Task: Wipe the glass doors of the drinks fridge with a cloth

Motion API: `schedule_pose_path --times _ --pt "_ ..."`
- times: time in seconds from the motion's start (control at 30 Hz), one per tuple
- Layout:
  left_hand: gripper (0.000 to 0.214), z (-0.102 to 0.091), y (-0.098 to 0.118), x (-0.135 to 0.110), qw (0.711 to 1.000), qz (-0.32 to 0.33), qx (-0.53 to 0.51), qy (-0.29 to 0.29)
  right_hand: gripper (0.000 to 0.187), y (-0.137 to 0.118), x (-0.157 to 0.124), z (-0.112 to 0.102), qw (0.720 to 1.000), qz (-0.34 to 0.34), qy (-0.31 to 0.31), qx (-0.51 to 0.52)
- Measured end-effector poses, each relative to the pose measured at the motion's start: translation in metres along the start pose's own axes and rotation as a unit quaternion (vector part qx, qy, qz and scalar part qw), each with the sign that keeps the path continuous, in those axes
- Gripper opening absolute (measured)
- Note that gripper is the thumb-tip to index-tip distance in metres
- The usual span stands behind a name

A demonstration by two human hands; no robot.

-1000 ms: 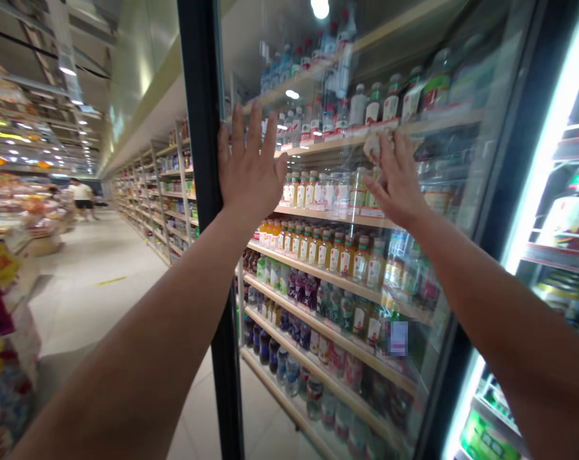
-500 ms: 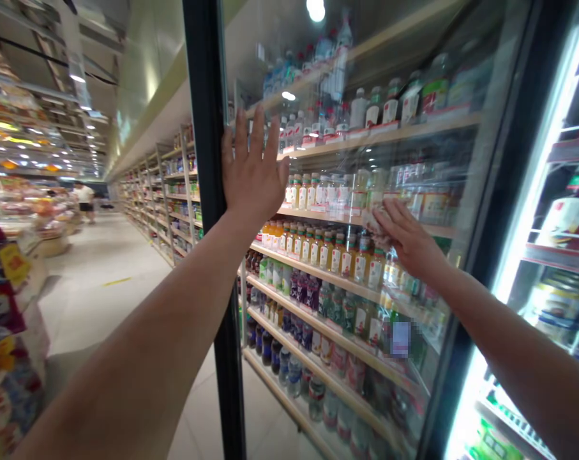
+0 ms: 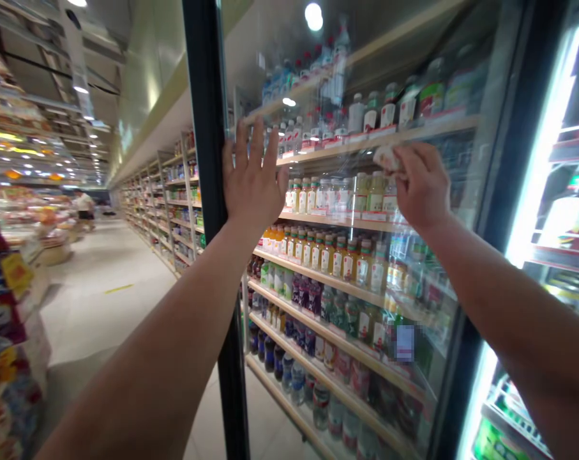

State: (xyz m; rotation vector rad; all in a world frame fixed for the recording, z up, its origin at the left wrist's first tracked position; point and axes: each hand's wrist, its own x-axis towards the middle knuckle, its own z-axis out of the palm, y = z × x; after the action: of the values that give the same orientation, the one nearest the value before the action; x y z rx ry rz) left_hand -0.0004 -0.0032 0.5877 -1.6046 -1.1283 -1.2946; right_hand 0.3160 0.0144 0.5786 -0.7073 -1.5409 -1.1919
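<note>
A glass fridge door (image 3: 337, 268) with a black frame (image 3: 207, 128) stands swung open in front of me. My left hand (image 3: 255, 176) lies flat with spread fingers on the glass, close against the frame's left upright. On the same pane, further right and about as high, my right hand (image 3: 423, 185) has its fingers closed on a pale crumpled cloth (image 3: 387, 158). Part of the cloth is hidden under the fingers. Bottles on shelves show through the glass, some perhaps as reflections.
At right a lit fridge interior (image 3: 557, 255) holds drinks on racks. Long stocked shelves (image 3: 174, 185) run down the left aisle, whose pale floor (image 3: 102, 306) carries a yellow strip. Packaged goods (image 3: 11, 306) stand at the near left, and a person (image 3: 84, 207) is far off.
My right hand has moved up the glass with the cloth, its fingers now bunched rather than stretched out. My left hand has stayed at the same place on the door.
</note>
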Motion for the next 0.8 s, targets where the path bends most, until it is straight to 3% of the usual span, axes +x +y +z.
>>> schedule_pose_path --times 0.13,0.3,0.4,0.57,0.8 --pt "0.07 0.0 0.0 -0.002 1.0 0.013 -0.004 0.019 0.05 0.001 0.017 0.011 0.999 0.021 -0.038 -0.005" --pt "0.07 -0.001 0.0 -0.004 0.999 0.021 -0.02 0.024 0.062 -0.024 -0.019 0.019 0.997 -0.018 -0.073 0.034" --pt "0.073 -0.001 0.0 -0.004 1.0 0.01 -0.014 0.013 0.061 -0.025 -0.03 0.014 0.993 -0.04 -0.103 0.033" --pt "0.073 0.0 0.0 0.0 1.0 -0.005 -0.003 -0.003 0.053 0.004 -0.01 0.011 0.994 -0.014 -0.107 -0.004" --pt "0.076 0.01 -0.009 0.003 0.997 0.005 -0.07 0.018 0.052 0.044 0.027 0.031 0.995 0.076 -0.06 0.004"
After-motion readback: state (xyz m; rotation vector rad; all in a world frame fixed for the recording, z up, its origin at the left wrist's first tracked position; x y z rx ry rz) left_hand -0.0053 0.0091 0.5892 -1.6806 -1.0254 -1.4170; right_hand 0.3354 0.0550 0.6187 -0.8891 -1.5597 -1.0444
